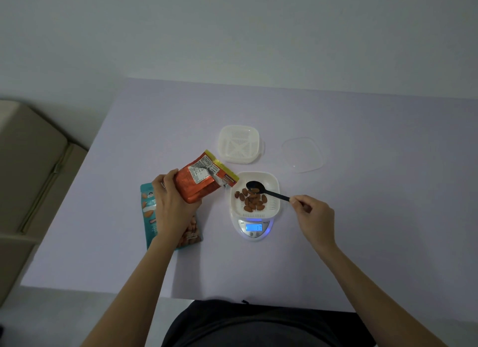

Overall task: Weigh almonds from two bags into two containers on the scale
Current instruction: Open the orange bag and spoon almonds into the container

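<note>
Head view: almonds going into the container on the scale

Left hand [169,196] has a closed grip around the orange bag [199,182], tilted with its open top at the container [254,192] on the scale [254,229]. Right hand [314,216] pinches the black spoon [261,187], its bowl over the almonds [252,200] inside. A teal bag [151,214] lies on the worktop [362,230] beneath the left wrist. A second container [239,143] and a clear lid [302,154] sit behind the scale.

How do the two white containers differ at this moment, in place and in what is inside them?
The container on the scale holds almonds, while the far container looks empty. The first sits on the lit scale; the second rests on the table behind it. A black spoon reaches into the first only. Both are white, squarish and open.
</note>
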